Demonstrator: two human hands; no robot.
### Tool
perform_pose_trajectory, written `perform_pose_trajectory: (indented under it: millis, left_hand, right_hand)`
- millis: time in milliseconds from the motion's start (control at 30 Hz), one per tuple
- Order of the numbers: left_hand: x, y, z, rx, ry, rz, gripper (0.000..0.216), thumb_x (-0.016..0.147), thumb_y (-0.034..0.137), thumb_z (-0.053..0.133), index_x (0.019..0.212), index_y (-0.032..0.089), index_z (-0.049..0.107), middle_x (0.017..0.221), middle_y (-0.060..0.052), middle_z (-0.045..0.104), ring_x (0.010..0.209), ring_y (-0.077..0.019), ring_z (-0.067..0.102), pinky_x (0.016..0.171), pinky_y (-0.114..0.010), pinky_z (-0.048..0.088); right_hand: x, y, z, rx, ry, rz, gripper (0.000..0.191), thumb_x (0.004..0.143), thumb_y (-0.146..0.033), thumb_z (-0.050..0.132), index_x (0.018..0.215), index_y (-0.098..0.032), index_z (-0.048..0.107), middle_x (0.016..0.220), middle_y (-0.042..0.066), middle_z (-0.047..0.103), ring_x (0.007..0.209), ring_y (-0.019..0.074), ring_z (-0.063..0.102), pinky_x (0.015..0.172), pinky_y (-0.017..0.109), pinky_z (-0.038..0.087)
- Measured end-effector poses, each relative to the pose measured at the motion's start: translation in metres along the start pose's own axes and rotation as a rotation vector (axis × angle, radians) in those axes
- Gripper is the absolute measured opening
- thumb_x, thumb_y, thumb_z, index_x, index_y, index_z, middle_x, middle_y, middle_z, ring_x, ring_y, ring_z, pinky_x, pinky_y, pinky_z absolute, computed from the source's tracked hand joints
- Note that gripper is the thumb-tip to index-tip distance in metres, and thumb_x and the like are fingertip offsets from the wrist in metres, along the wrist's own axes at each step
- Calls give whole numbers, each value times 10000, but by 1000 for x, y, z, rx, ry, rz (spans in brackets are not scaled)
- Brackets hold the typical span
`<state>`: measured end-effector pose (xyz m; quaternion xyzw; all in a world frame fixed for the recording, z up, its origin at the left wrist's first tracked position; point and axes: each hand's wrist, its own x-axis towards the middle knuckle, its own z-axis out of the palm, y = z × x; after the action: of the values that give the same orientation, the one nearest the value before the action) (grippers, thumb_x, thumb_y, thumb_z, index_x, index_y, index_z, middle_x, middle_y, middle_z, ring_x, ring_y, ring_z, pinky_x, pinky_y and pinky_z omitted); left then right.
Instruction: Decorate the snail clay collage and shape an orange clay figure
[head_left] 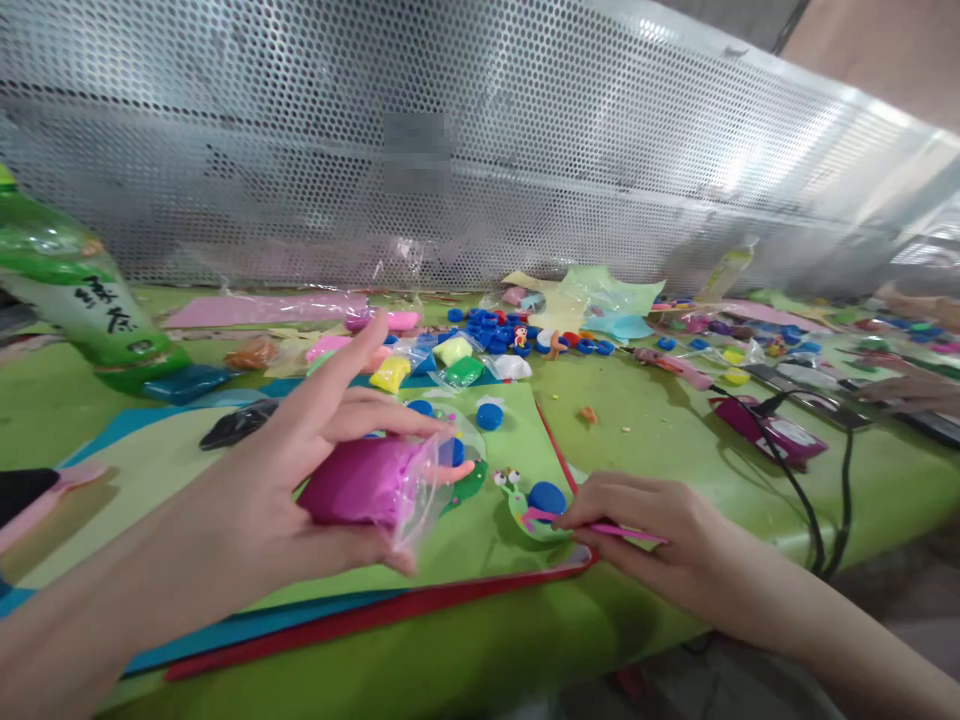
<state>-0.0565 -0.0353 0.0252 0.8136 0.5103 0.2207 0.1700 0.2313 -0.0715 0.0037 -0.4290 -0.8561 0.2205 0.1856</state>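
Note:
My left hand [300, 470] is closed around a clear plastic bag of magenta clay [367, 482], held above the light green sheet [480, 530], with the index finger raised. My right hand [637, 525] rests at the sheet's right edge and pinches a thin pink stick tool [600, 527]. The tool's tip touches a small green clay snail [525, 500] with a blue shell [547, 496] and two eyes. A second blue clay ball [489, 415] lies farther back on the sheet.
A green bottle [82, 300] stands at far left. Small bagged clay pieces [450, 365] and blue caps [487, 328] lie behind the sheet. A perforated metal panel [480, 150] closes the back. A black cable [817, 500] and a magenta device [765, 430] are right. Another person's hand [915, 390] is at far right.

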Motion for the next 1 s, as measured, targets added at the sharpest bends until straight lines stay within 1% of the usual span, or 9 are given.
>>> perform_pose_trajectory:
  millis: [133, 233, 300, 433, 500, 733, 800, 933, 1000]
  left_hand:
    - [0, -1, 0, -65, -30, 8, 639, 608, 648, 620, 1140, 297, 567, 1138, 11, 604, 1295, -292, 325, 846, -293, 482]
    - [0, -4, 1, -87, -14, 21, 840, 602, 646, 636, 1329, 334, 354, 1185, 16, 582, 1283, -276, 352, 832, -278, 486]
    - [1, -5, 1, -91, -8, 37, 909, 604, 616, 658, 1375, 333, 266, 1204, 4, 572, 1266, -276, 378, 843, -283, 482]
    - [0, -5, -1, -46, -18, 42, 714, 626, 614, 636, 1251, 311, 471, 1189, -5, 581, 1234, -286, 415, 833, -293, 484]
    - [-1, -4, -2, -27, -7, 41, 661, 635, 625, 614, 1200, 296, 521, 1172, -8, 589, 1227, -294, 421, 823, -301, 489]
    - [-1, -3, -2, -20, 20, 88, 688, 629, 625, 620, 1229, 311, 494, 1151, -9, 596, 1233, -285, 418, 848, -294, 478]
    - [-1, -3, -2, -32, 17, 80, 746, 635, 620, 617, 1284, 300, 434, 1172, -25, 588, 1212, -296, 441, 837, -304, 480]
    - [0, -3, -1, -121, 7, 49, 996, 645, 557, 641, 1423, 307, 72, 1192, -35, 594, 1144, -277, 508, 844, -311, 469]
    - [0, -3, -2, -169, -12, 21, 1051, 649, 529, 653, 1418, 327, -34, 1219, -20, 585, 1122, -264, 526, 839, -306, 469]
  right_hand:
    - [-2, -1, -2, -15, -6, 18, 174, 883, -162, 455, 949, -187, 614, 885, 34, 657, 779, 104, 611, 681, 187, 463]
    - [-2, -3, -3, -15, -6, 24, 176, 888, -170, 448, 942, -180, 616, 893, 43, 660, 789, 110, 616, 690, 197, 469]
    - [-2, -4, -2, -13, 1, 18, 168, 886, -176, 455, 938, -180, 615, 888, 40, 660, 789, 111, 615, 684, 198, 467]
    - [0, -4, 0, -19, -7, 3, 170, 878, -158, 463, 945, -192, 615, 882, 26, 660, 792, 108, 610, 678, 194, 460]
    - [1, -5, 0, -23, -19, 13, 171, 881, -161, 461, 942, -188, 618, 878, 23, 658, 782, 102, 609, 680, 189, 456]
    - [0, -9, -3, -32, -9, 10, 183, 892, -183, 448, 946, -183, 624, 875, 34, 662, 767, 105, 611, 678, 200, 461]
    - [0, -8, -3, -37, -14, 8, 178, 887, -174, 456, 947, -186, 623, 871, 30, 662, 775, 106, 612, 678, 196, 462]
    - [-1, -6, -2, -60, -16, 7, 184, 879, -164, 462, 954, -199, 626, 888, 30, 664, 798, 113, 616, 685, 199, 471]
    - [-3, -6, -4, -62, 12, 4, 184, 876, -160, 463, 955, -194, 626, 901, 39, 667, 800, 114, 620, 696, 202, 475]
